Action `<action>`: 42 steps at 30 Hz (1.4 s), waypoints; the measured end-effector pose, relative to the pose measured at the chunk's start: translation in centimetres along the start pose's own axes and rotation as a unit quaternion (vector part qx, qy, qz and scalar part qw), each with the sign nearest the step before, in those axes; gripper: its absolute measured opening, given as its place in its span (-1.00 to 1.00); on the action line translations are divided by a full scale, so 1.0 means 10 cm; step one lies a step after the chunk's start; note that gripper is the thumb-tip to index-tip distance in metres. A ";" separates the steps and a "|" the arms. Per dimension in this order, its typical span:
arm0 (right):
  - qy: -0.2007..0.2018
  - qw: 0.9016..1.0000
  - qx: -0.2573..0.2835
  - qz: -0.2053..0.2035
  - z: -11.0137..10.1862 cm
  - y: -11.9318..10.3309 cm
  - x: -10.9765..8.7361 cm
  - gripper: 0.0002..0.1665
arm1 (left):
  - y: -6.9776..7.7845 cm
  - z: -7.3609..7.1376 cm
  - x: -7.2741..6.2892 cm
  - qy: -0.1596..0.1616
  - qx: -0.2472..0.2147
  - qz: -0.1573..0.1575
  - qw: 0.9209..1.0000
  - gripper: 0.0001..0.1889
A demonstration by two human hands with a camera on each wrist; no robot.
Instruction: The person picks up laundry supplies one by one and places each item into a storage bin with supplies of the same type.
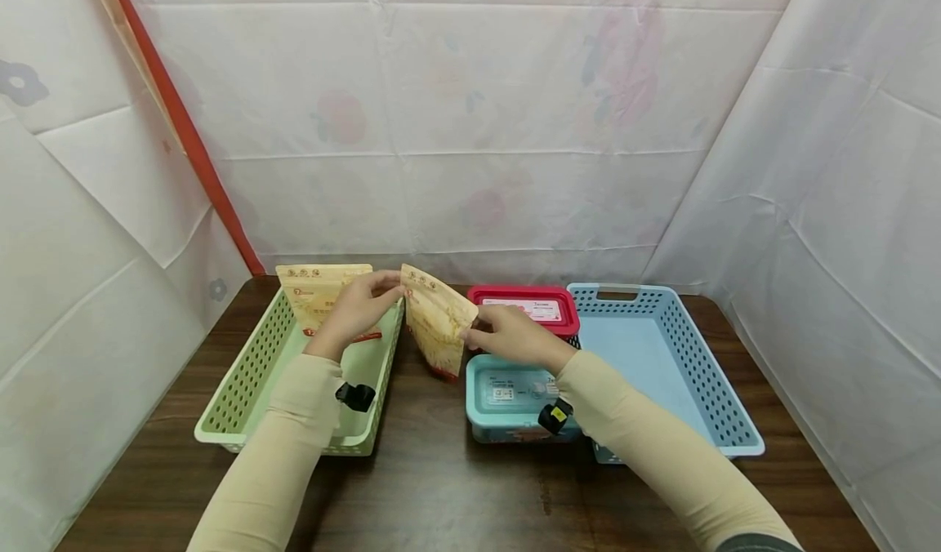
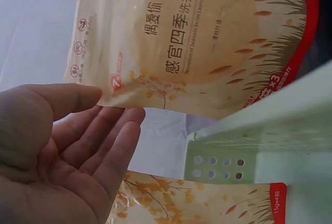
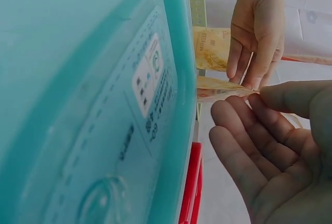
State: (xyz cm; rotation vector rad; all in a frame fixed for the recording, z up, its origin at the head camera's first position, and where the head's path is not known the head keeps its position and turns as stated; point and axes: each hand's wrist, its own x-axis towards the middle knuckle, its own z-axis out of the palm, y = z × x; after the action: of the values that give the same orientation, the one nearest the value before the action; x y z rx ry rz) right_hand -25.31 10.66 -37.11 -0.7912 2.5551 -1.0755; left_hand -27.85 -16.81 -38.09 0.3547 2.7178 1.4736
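Both hands hold a yellow pouch of laundry capsules [image 1: 439, 321] between the green basket and the lidded boxes. My left hand [image 1: 362, 309] pinches its upper left edge between thumb and fingers, as the left wrist view shows up close on the pouch [image 2: 207, 42]. At the opposite edge, my right hand [image 1: 518, 336] pinches it with thumb and fingertips, above the teal box. The pouch tilts, with its red bottom end near the table. A second yellow pouch [image 1: 312, 295] stands upright in the green basket [image 1: 360, 429], partly behind the left hand.
A teal-lidded box [image 1: 481, 397] sits under the right wrist. Behind it lies a red-lidded box [image 1: 566, 311]. The blue basket [image 1: 684, 356] stands at the right on the dark wooden table [image 1: 441, 495]. White curtains [image 1: 470, 127] enclose the back and sides.
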 end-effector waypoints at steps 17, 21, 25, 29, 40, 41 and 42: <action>0.094 0.992 0.062 -0.055 -0.04 -0.02 -0.09 -0.80 | 0.06 -0.03 0.02 0.076 -0.038 0.046 0.995 -0.61; 0.108 0.989 0.081 -0.066 -0.05 -0.03 -0.10 -0.80 | 0.09 -0.03 0.02 0.100 -0.053 0.061 0.992 -0.62; 0.116 0.987 0.089 -0.072 -0.06 -0.04 -0.10 -0.80 | 0.11 -0.04 0.01 0.113 -0.056 0.070 0.990 -0.61; 0.126 0.985 0.091 -0.077 -0.06 -0.03 -0.11 -0.78 | 0.12 -0.04 0.00 0.116 -0.054 0.072 0.989 -0.59; 0.144 0.977 0.133 -0.088 -0.09 0.01 -0.11 -0.76 | 0.12 -0.07 -0.08 0.119 -0.065 0.063 0.989 -0.56; 0.145 0.976 0.136 -0.089 -0.09 0.02 -0.11 -0.76 | 0.13 -0.07 -0.09 0.119 -0.064 0.062 0.989 -0.55; 0.145 0.976 0.139 -0.088 -0.10 0.02 -0.11 -0.77 | 0.13 -0.08 -0.11 0.118 -0.064 0.062 0.989 -0.55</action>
State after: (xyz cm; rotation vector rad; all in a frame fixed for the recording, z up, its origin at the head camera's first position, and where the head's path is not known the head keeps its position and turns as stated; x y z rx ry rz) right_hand -24.93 11.92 -36.55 -0.8504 2.5114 -1.6732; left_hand -26.68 -16.98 -36.67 0.3706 2.8023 1.8223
